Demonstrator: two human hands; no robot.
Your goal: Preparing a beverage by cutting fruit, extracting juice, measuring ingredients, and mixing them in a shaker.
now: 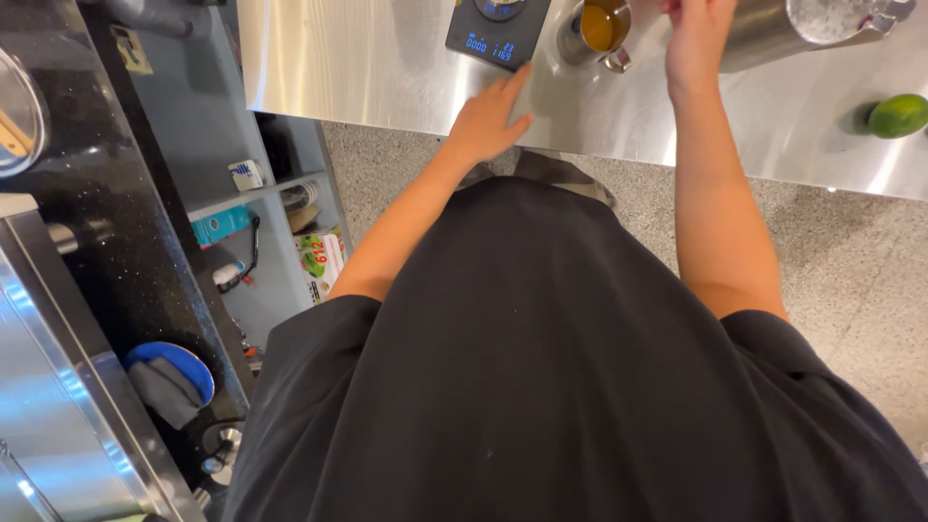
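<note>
My left hand (488,116) lies flat on the steel counter (387,68), fingers stretched out, fingertips at the corner of a dark digital scale (493,34) with a lit blue display. Just right of the scale stands a small metal cup (597,31) holding orange-yellow liquid. My right hand (696,39) reaches past that cup, its fingertips cut off by the top edge. It grips the base of a steel shaker tin (783,27), which is tilted with its mouth toward the right. A green lime (899,114) rests on the counter at the far right.
My black shirt fills the lower middle. Below the counter is speckled floor (841,261). On the left run a dark counter (116,242), grey shelves with small packages (242,213), and a blue bowl with a grey cloth (172,377). A steel surface sits bottom left.
</note>
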